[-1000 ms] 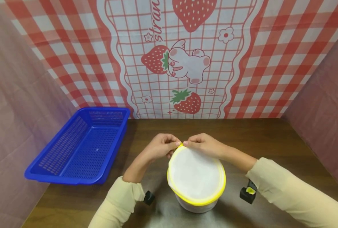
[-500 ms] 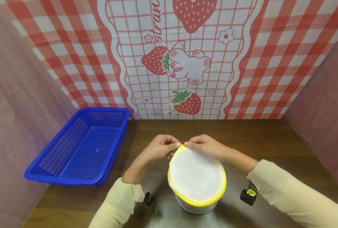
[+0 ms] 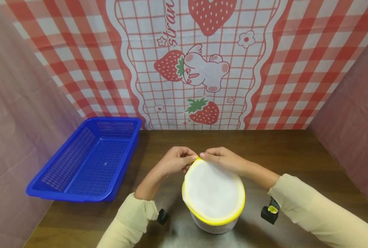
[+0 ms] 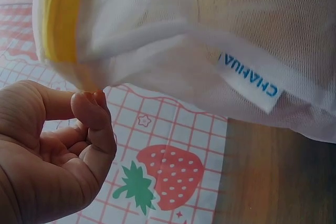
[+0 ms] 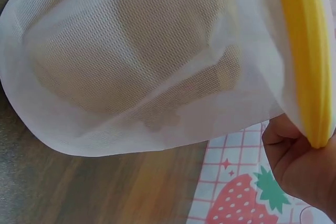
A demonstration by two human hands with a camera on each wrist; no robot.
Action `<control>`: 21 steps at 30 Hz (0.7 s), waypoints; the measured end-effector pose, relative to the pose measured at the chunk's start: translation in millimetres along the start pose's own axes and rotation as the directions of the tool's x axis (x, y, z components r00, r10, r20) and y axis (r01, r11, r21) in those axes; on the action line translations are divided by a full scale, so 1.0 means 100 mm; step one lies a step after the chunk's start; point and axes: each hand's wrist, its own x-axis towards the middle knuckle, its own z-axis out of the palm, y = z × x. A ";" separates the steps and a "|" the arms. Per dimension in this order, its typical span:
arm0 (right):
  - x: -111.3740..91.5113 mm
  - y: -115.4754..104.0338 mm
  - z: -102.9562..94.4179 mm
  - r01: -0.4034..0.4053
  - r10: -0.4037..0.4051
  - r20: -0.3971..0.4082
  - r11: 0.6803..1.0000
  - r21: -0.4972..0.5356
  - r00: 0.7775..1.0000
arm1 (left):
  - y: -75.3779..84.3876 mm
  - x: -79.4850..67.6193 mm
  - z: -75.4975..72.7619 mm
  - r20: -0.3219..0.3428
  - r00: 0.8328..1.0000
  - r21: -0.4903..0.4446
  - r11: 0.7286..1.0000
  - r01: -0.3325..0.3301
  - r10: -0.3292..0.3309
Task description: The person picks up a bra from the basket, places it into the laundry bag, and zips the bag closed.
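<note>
A white mesh laundry bag (image 3: 213, 189) with a yellow zipper (image 3: 221, 221) round its top edge stands on the table in the head view. My left hand (image 3: 176, 160) pinches the bag's far edge at the zipper between thumb and finger. Right beside it, my right hand (image 3: 223, 159) grips the same edge, its thumb near the left fingertips. In the left wrist view the bag's side carries a label (image 4: 251, 81) reading CHAHUA. The right wrist view has the yellow zipper (image 5: 307, 56) running down to my hand, whose fingertips are mostly hidden behind the bag.
A blue perforated plastic basket (image 3: 104, 165) stands on the left of the brown wooden table (image 3: 283, 151). Behind the table hangs a red-and-white strawberry cloth (image 3: 233, 79). Pinkish drapes (image 3: 351, 113) close off both sides.
Almost nothing differs. Both hands stay at the bag's far edge, and the bag shifts only a few pixels.
</note>
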 end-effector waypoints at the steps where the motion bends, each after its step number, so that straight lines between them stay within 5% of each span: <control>1: 0.00 -0.01 0.00 0.006 -0.006 0.005 1.000 -0.004 1.000 | 0.00 0.00 0.00 0.000 1.000 0.000 1.000 0.000 0.000; 21: -0.02 0.00 0.01 -0.011 0.008 -0.056 0.998 -0.056 0.998 | -0.02 0.00 0.00 0.013 1.000 -0.007 1.000 0.013 -0.013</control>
